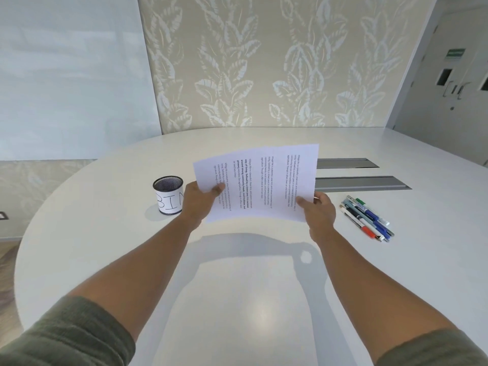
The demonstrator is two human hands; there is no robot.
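The printed paper (pixel 264 180) is held up in the air over the middle of the white desk (pixel 250 286), printed face turned toward the camera, and its shadow falls on the desk surface below and nearer the person. It hangs between the two hands. The left grip (pixel 200 202) has the near left corner and the right grip (pixel 317 212) has the near right corner, so most of the paper reaches away from both hands toward the far wall.

Each grip is closed on the paper in a pinch. The left thumb lies on the printed face with the other fingers tucked out of sight beneath. The right thumb presses the face near the edge, and curled fingers show just past the paper's right side. Whether this is one bowed sheet or a few fanned ones cannot be told.

The long axis of the paper runs left to right across the person, from one grip to the other. The lines of print run crosswise to that, starting at the far edge and coming toward the person, so the head of the page points to the right. The far right corner sits higher in view than the far left one.

A mesh cup marked BIN (pixel 168 195) stands on the desk just left of the left grip. A bundle of pens (pixel 367 217) lies on the desk to the right of the right grip.
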